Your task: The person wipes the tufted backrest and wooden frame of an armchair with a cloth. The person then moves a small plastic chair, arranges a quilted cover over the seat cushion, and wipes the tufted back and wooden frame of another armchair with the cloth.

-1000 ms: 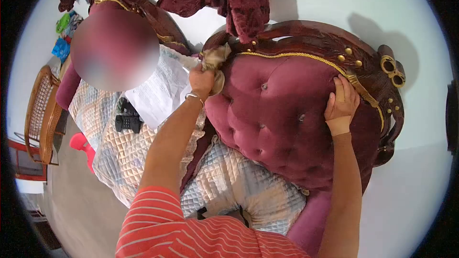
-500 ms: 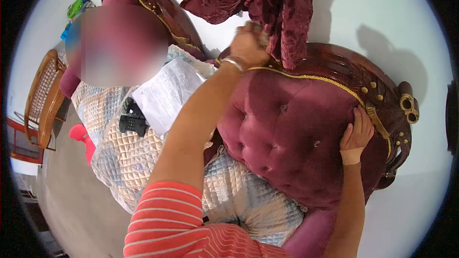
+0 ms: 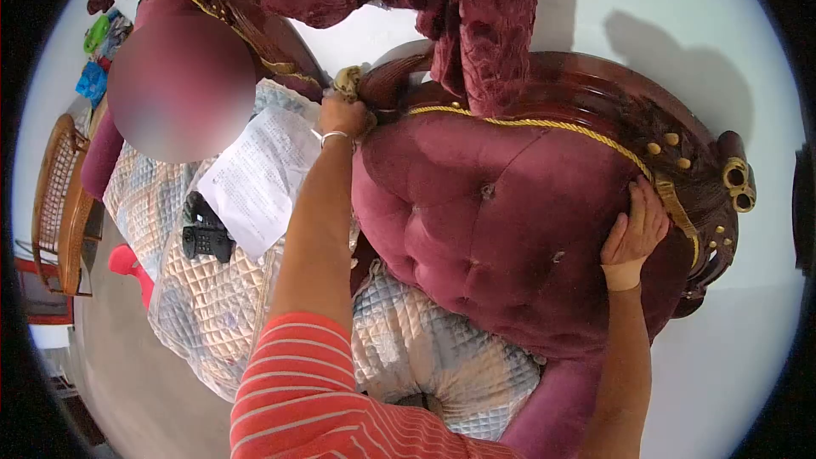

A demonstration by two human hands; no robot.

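My left hand [image 3: 344,117], with a white bracelet at its wrist, is closed at the left end of the sofa's carved wooden top rail [image 3: 395,81]. A crumpled yellowish-brown cloth [image 3: 347,81] sticks out above its fingers. My right hand [image 3: 636,225] lies with fingers stretched on the maroon tufted backrest [image 3: 484,229], near its right edge. Gold rope trim [image 3: 552,125] runs between the upholstery and the wood. Over the rail, between my hands, hangs a dark red patterned fabric [image 3: 493,34].
A quilted cover [image 3: 221,289] lies over the seat, bearing printed papers [image 3: 259,174] and a black telephone [image 3: 206,240]. A second maroon sofa back with carved wood [image 3: 229,13] adjoins at the left, partly blurred out. A cane chair [image 3: 64,204] stands farther left.
My left hand has moved left along the top rail, from beside the hanging fabric to the rail's left end. My right hand stays on the backrest. The view has shifted slightly.
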